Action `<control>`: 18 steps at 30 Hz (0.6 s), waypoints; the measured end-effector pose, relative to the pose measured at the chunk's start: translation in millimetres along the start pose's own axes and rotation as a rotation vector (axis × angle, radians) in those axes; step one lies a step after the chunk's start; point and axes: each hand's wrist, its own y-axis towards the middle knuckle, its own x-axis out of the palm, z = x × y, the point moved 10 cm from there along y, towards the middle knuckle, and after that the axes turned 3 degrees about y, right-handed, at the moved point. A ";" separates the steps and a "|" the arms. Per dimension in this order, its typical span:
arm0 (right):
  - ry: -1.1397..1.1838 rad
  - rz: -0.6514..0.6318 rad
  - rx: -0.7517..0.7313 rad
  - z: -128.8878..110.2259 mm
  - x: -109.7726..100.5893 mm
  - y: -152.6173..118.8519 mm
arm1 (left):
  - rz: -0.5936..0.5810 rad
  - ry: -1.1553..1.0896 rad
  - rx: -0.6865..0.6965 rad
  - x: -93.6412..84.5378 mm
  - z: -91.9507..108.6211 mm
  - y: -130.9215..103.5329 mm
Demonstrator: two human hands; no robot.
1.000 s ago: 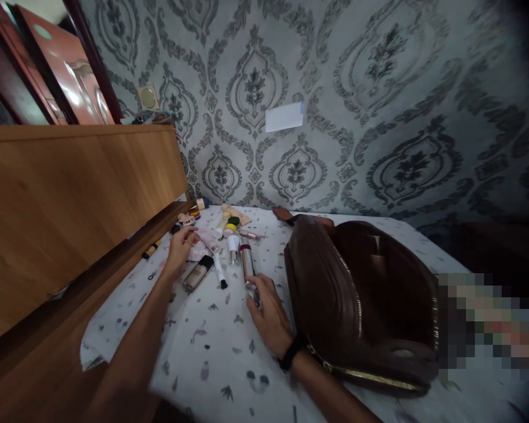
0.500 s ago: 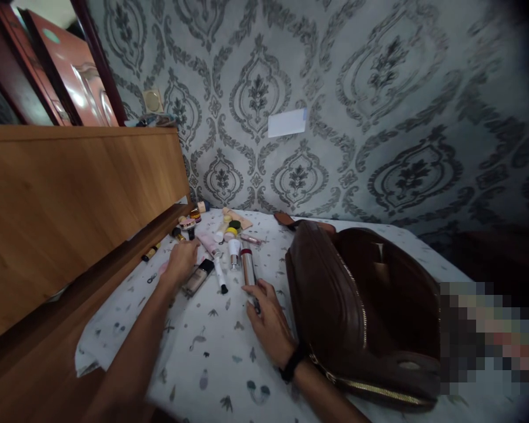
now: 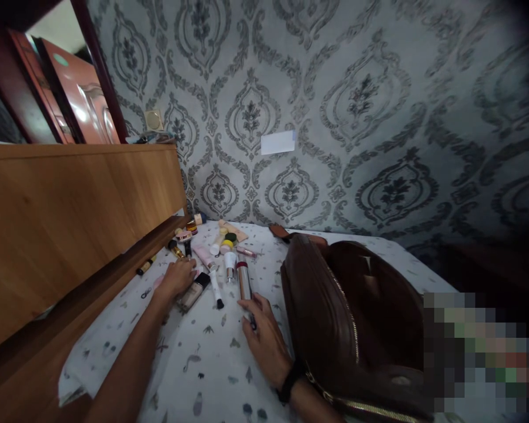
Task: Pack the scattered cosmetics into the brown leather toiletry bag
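My left hand point(image 3: 178, 277) rests low over the cloth with its fingers curled; what they hold, if anything, is hidden. Right beside it lies a foundation bottle point(image 3: 194, 292) with a black cap. My right hand point(image 3: 264, 338), with a black band at the wrist, has thumb and fingers closed around the lower end of a silver tube point(image 3: 244, 281) with a dark red band. Between the hands lie a white brush point(image 3: 217, 289) with a dark tip, a white and silver bottle point(image 3: 230, 265) and a pale pink tube point(image 3: 203, 256).
A brown bag point(image 3: 308, 311) gapes with its zip undone at the right. Jars with yellow lids point(image 3: 227, 245), a lip gloss tube point(image 3: 247, 251) and a compact point(image 3: 184, 235) lie farther back. A wooden board point(image 3: 79, 217) borders the left; a patterned wall point(image 3: 251, 111) stands behind.
The view has tilted up slightly, so everything sits lower in the picture. My left hand has drawn back a little; my right hand stays at the silver tube's lower end.
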 end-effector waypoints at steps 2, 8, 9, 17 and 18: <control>-0.001 0.010 0.000 1.5 0.2 -0.3 | 0.002 -0.002 -0.006 0.4 -0.9 0.4; -0.010 -0.003 -0.002 4.5 1.9 -0.6 | 0.013 -0.011 0.003 2.0 -0.7 0.0; -0.013 -0.007 -0.002 4.6 1.8 -0.5 | 0.015 -0.011 0.006 2.2 -0.3 -0.1; -0.013 -0.006 -0.003 3.0 0.5 -0.1 | 0.021 0.012 0.017 1.3 3.7 1.0; -0.016 -0.007 -0.003 2.7 0.7 0.0 | 0.022 0.014 0.018 0.7 4.2 1.0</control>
